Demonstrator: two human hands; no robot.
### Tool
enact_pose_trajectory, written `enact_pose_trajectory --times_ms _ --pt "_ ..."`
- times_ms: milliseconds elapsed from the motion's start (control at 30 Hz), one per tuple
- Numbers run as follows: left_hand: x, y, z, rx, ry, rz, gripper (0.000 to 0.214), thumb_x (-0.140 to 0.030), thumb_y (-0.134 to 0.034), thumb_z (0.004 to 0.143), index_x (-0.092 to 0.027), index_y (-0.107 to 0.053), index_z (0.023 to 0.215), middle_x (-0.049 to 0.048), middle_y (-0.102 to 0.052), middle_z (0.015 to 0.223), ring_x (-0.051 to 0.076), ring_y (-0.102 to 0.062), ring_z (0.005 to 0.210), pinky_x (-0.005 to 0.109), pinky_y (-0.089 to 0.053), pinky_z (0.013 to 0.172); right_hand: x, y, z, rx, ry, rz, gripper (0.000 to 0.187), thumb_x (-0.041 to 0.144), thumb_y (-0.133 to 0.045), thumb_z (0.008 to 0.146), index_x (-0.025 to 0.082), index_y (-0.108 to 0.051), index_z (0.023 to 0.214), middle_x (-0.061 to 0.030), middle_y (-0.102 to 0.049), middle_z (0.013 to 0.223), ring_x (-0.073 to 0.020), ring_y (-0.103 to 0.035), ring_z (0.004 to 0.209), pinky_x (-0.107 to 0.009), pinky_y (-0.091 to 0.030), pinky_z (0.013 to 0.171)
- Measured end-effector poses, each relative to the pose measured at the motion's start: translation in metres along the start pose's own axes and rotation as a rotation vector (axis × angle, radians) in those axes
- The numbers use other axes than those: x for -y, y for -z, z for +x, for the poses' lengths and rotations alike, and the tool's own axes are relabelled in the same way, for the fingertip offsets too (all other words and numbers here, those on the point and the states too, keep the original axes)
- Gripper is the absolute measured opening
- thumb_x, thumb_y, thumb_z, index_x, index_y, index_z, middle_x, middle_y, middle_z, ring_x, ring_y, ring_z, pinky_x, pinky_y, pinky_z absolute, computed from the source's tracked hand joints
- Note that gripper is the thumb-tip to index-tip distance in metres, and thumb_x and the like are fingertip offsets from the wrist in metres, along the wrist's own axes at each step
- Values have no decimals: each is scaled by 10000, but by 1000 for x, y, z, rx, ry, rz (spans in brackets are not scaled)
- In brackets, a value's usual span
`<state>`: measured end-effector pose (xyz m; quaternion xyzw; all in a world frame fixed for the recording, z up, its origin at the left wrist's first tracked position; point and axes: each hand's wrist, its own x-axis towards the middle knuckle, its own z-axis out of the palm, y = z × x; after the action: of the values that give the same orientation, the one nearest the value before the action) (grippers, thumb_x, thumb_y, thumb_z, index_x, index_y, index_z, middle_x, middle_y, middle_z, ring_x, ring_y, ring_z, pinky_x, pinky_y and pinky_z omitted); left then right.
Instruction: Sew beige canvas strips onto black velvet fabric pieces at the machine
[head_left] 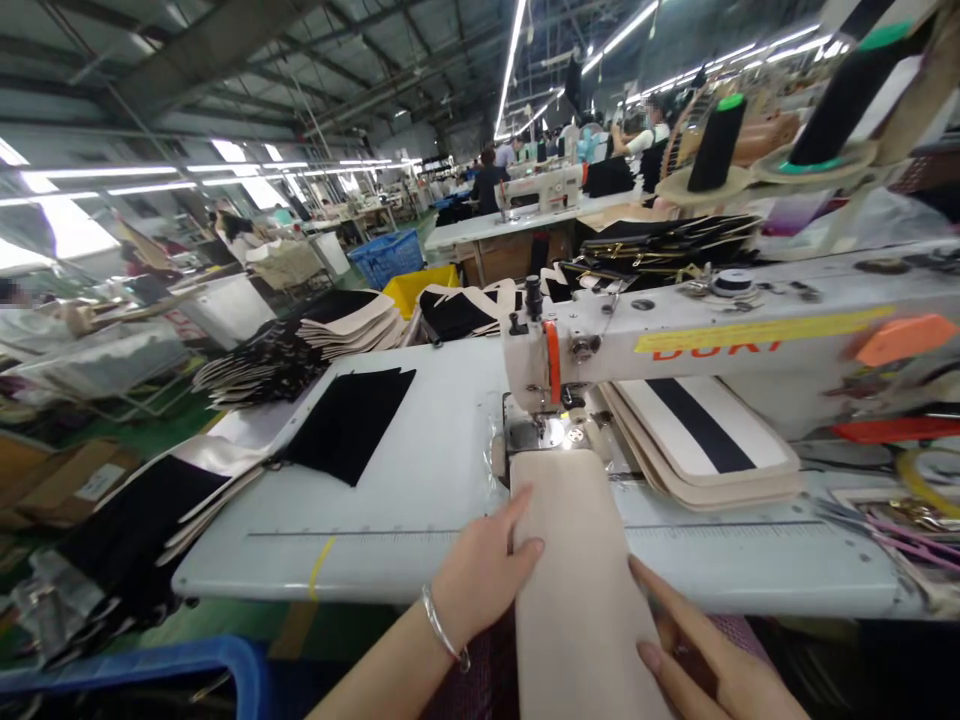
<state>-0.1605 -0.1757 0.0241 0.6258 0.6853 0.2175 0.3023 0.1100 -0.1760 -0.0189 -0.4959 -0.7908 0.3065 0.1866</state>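
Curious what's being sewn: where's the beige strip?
Centre foreground of the head view: the beige strip lies between the left hand and right hand, its far end at the sewing machine.

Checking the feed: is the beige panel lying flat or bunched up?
Flat. The beige panel lies smooth from the sewing machine toward the person, left hand on its left edge, right hand on its right.
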Motion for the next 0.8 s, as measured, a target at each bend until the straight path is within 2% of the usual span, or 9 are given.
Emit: enact_pose_trajectory --times_ms 67,133,200,267,333,400,533,667,800 --pt "-2 9 12 -78 -124 333 446 -336 -554 887 -230 -551 1321 107 -672 1024 295 -634 973 468 -499 883 8 -7 12 38 -121 106 565 442 -396 921 202 -405 1431 -13 -697 910 -156 -675 827 -246 -548 757" --pt "-1 12 29 -136 -321 517 356 -304 -530 911 -224 -602 1250 125 -595 1234 307 -541 1175 481 -441 992 12 -11 22 18 -176 150 582 471 -371 920 183 -412 1424 2 -670 808 -151 -664 768 -253 -543 754" --pt "4 12 48 -111 -489 566 366 -282 -497 937 -242 -553 1297 93 -476 1405 273 -419 1320 471 -355 1097 11 -12 29 -5 -187 144 591 496 -375 912 181 -435 1409 -1 -674 813 -159 -666 791 -265 -544 771" --pt "9 10 64 -71 -566 563 399 -309 -481 953 -253 -493 1348 67 -420 1462 241 -358 1371 466 -282 1152 7 -13 34 -14 -172 120 577 496 -384 912 189 -458 1395 -22 -701 932 -171 -672 893 -270 -548 799" --pt "14 8 72 -53 -579 544 411 -342 -483 954 -249 -479 1355 66 -426 1461 232 -350 1379 467 -250 1170 4 -12 36 -38 -119 81 550 472 -393 918 193 -473 1385 -40 -687 1098 -182 -648 1022 -270 -549 825" --pt "15 8 74 -45 -583 511 406 -345 -486 952 -249 -489 1346 71 -441 1450 236 -355 1377 469 -236 1176 2 -11 36 -94 -8 13 526 443 -407 919 180 -497 1365 -51 -644 1201 -195 -614 1093 -282 -547 843" --pt "15 8 71 -35 -581 401 410 -323 -507 937 -267 -498 1343 76 -476 1418 254 -386 1357 490 -223 1176 4 -8 36 -204 210 -158 480 391 -454 903 178 -540 1324 -53 -617 1218 -225 -615 1080 -346 -534 869" --pt "17 5 80 -77 -556 331 400 -279 -495 938 -278 -503 1338 74 -458 1432 260 -364 1370 509 -217 1172 5 -8 45 -241 173 -152 473 374 -440 917 200 -515 1349 -42 -612 1224 -209 -627 1054 -321 -538 857" --pt "22 3 92 -82 -557 349 394 -249 -466 950 -279 -490 1342 73 -455 1427 249 -352 1375 501 -207 1177 3 -10 54 -200 113 -96 477 381 -441 921 219 -500 1365 -28 -613 1227 -201 -617 1071 -296 -541 851"
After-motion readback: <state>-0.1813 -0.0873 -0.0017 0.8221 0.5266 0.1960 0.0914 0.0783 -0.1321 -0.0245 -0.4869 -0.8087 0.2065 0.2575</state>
